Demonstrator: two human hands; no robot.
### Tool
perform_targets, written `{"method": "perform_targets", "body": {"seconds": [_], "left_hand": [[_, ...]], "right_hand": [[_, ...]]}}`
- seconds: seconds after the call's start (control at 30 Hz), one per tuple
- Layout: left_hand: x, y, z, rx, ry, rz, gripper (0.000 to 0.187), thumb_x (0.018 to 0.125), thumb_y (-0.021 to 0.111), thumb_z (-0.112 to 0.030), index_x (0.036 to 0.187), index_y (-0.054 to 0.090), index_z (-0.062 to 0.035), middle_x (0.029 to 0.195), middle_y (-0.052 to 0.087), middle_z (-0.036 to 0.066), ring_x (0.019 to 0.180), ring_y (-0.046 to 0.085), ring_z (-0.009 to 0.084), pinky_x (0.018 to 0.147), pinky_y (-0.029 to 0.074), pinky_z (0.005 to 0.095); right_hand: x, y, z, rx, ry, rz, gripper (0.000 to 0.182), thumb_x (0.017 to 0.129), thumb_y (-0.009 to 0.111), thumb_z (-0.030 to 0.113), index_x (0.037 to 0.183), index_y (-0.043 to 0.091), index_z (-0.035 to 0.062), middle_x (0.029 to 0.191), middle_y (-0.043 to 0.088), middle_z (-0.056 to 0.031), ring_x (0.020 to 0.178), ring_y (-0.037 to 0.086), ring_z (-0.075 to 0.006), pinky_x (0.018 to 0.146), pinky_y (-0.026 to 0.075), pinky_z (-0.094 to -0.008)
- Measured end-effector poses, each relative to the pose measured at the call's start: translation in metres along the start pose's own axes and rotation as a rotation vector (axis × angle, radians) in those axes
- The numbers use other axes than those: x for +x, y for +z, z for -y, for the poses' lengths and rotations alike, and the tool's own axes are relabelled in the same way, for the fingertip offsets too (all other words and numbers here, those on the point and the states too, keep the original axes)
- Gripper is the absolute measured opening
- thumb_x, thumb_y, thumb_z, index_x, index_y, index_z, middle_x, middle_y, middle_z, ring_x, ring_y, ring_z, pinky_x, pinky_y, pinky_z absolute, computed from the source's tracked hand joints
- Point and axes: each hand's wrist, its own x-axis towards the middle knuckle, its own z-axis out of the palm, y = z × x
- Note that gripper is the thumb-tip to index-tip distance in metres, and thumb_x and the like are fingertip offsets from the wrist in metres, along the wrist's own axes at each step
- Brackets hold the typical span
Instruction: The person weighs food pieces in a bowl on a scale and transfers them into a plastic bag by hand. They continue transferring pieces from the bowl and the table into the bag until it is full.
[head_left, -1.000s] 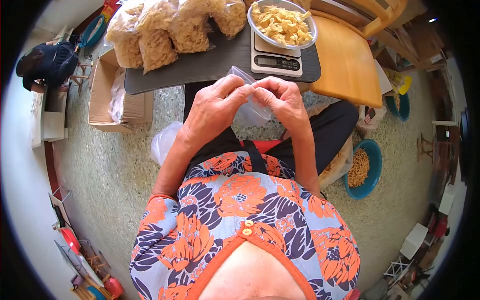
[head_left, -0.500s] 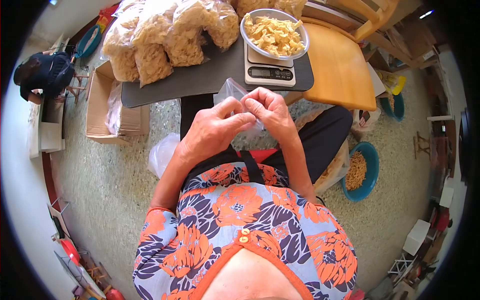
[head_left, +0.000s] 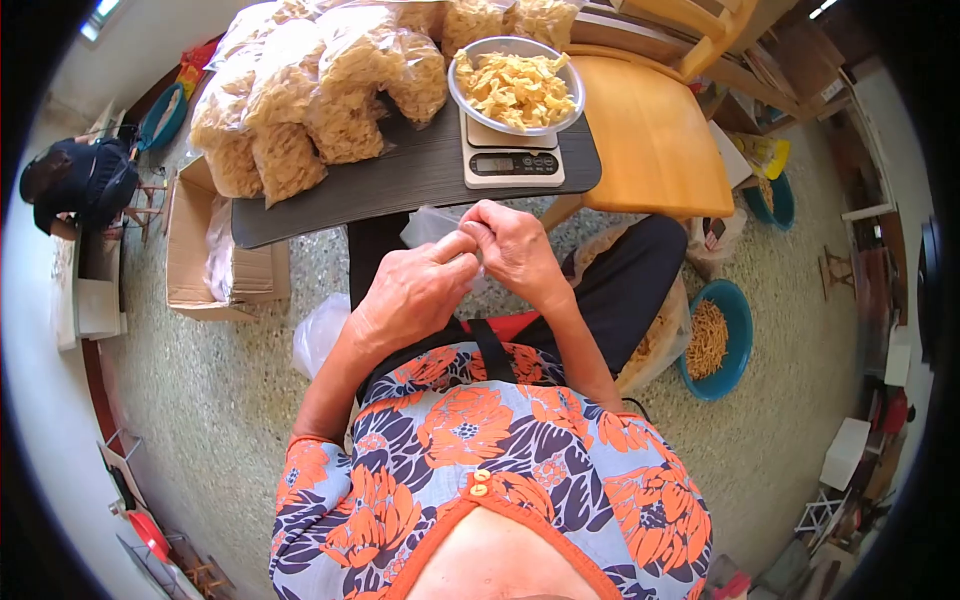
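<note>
Both hands are together in front of the dark table edge, with a clear plastic bag between them. My left hand is closed on the bag, fingers curled in toward the other hand. My right hand pinches the same bag, thumb and fingertips meeting the left fingers. Part of the bag sticks out above the left hand; the rest is mostly hidden by the hands. Just beyond stands a white digital scale, bearing a clear bowl of yellowish dried flakes.
Filled bags of flakes are piled on the dark table. A wooden chair stands at its right. On the floor are a cardboard box, a white plastic bag and a teal basin. Another person sits far left.
The view has shifted, so the table and scale sit lower and slightly left. Both hands keep hold of the plastic bag, drawn closer together.
</note>
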Motion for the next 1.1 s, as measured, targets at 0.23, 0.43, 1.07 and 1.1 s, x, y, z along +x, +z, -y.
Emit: {"method": "perform_targets", "body": {"seconds": [0.23, 0.43, 1.07, 1.1], "left_hand": [[-0.01, 0.011, -0.004, 0.286, -0.057, 0.199, 0.016, 0.088, 0.066, -0.008, 0.102, 0.059, -0.0101, 0.093, 0.063, 0.007, 0.073, 0.069, 0.0292, 0.059, 0.053, 0.0421], [-0.012, 0.005, -0.004, 0.277, -0.077, 0.093, 0.02, 0.092, 0.068, -0.012, 0.107, 0.058, -0.0048, 0.096, 0.056, 0.012, 0.071, 0.069, 0.0335, 0.061, 0.055, 0.043], [-0.006, 0.011, 0.017, 0.298, -0.13, 0.22, 0.019, 0.084, 0.061, -0.001, 0.103, 0.058, -0.001, 0.109, 0.057, 0.017, 0.081, 0.068, 0.0384, 0.066, 0.056, 0.048], [-0.005, 0.011, 0.018, 0.307, -0.132, 0.212, 0.019, 0.084, 0.061, -0.001, 0.103, 0.058, -0.001, 0.109, 0.057, 0.017, 0.081, 0.068, 0.0384, 0.066, 0.056, 0.048]], "right_hand": [[-0.003, 0.009, -0.009, -0.119, -0.172, -0.005, 0.012, 0.094, 0.069, 0.011, 0.095, 0.067, -0.0006, 0.089, 0.069, -0.02, 0.084, 0.068, -0.0408, 0.073, 0.054, -0.0449], [-0.001, 0.004, -0.01, -0.115, -0.164, -0.118, 0.009, 0.091, 0.073, 0.007, 0.097, 0.067, 0.0017, 0.082, 0.069, -0.0175, 0.076, 0.07, -0.037, 0.068, 0.054, -0.0414], [0.002, 0.006, -0.004, -0.007, -0.137, -0.087, 0.01, 0.088, 0.073, 0.002, 0.098, 0.073, 0.0017, 0.084, 0.072, -0.0162, 0.072, 0.07, -0.0302, 0.066, 0.055, -0.0381], [0.004, 0.009, -0.006, -0.005, -0.148, -0.085, 0.01, 0.088, 0.073, 0.002, 0.098, 0.073, 0.0017, 0.084, 0.072, -0.0162, 0.072, 0.07, -0.0302, 0.066, 0.055, -0.0381]]}}
